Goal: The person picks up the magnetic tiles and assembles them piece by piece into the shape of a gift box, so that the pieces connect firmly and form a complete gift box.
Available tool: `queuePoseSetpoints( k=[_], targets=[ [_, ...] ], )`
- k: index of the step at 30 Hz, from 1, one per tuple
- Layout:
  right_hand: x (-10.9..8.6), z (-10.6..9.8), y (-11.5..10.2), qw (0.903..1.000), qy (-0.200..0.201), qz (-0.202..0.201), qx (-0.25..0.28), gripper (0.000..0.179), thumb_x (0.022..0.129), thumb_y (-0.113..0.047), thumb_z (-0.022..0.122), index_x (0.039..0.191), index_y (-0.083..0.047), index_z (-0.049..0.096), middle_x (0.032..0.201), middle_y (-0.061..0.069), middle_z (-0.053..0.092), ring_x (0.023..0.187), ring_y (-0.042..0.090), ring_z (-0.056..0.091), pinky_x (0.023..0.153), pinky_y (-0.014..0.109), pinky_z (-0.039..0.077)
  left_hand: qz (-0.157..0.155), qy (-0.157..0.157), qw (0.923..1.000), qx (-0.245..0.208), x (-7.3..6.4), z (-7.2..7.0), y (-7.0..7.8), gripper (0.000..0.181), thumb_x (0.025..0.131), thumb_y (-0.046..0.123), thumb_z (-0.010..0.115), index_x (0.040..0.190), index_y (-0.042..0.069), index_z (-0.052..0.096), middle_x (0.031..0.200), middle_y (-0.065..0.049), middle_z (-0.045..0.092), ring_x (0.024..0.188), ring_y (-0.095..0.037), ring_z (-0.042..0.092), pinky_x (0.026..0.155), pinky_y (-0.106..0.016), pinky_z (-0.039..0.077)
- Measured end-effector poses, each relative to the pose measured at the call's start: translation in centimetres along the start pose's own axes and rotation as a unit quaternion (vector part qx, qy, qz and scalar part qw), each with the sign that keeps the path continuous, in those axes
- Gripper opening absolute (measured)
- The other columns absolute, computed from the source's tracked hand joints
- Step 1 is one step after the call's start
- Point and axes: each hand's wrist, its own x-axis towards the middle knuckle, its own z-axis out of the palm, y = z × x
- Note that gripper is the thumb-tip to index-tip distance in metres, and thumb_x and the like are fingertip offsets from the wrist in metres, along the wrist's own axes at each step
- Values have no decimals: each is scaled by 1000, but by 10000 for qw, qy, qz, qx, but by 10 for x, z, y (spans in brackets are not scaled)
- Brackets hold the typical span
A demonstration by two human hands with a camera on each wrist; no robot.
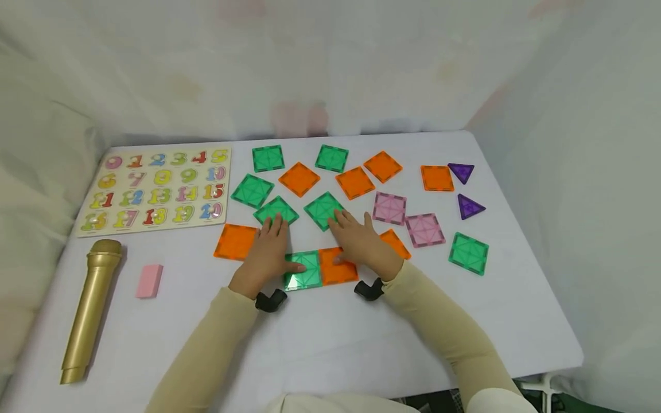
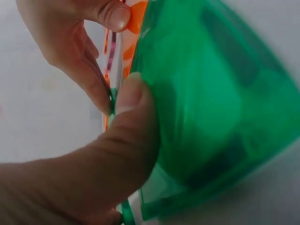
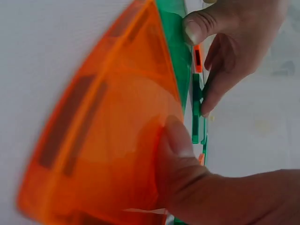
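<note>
In the head view, a green square tile (image 1: 304, 278) and an orange square tile (image 1: 343, 274) lie edge to edge near me. My left hand (image 1: 263, 255) stretches forward, its thumb touching the green tile and its fingertips at another green tile (image 1: 276, 207) beyond. Across from it, my right hand (image 1: 366, 244) lays its thumb on the orange tile, fingers spread at a further green tile (image 1: 321, 209). The left wrist view brings the thumb (image 2: 133, 126) close against the green tile (image 2: 211, 103); the right wrist view has the other thumb (image 3: 178, 164) on the orange tile (image 3: 112, 131).
Several loose green, orange and pink tiles (image 1: 389, 207) lie beyond the hands. Two purple triangles (image 1: 470, 206) sit at the right. Leftward are a number puzzle board (image 1: 150, 221), a gold microphone-shaped object (image 1: 88, 315) and a pink block (image 1: 149, 281).
</note>
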Motion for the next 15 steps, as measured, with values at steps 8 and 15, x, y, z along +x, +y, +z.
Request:
queuePoseSetpoints(
  k=[8,15],
  targets=[
    [-10,18,-4,9955,905,-214,-150,72,83,-46,68,142,-11,47,148,13,44,128,34,45,108,53,38,489,515,9974,-106,-14,5,3,84,75,41,79,140,-2,46,151,-18,37,142,-39,29,112,-53,32],
    [-29,24,-13,9864,1606,-319,-120,38,84,-39,71,107,-9,66,104,5,70,99,30,56,99,49,43,1134,903,9891,-264,-21,15,9,55,80,24,76,127,-2,60,140,-15,52,136,-34,42,108,-47,39]
  ],
)
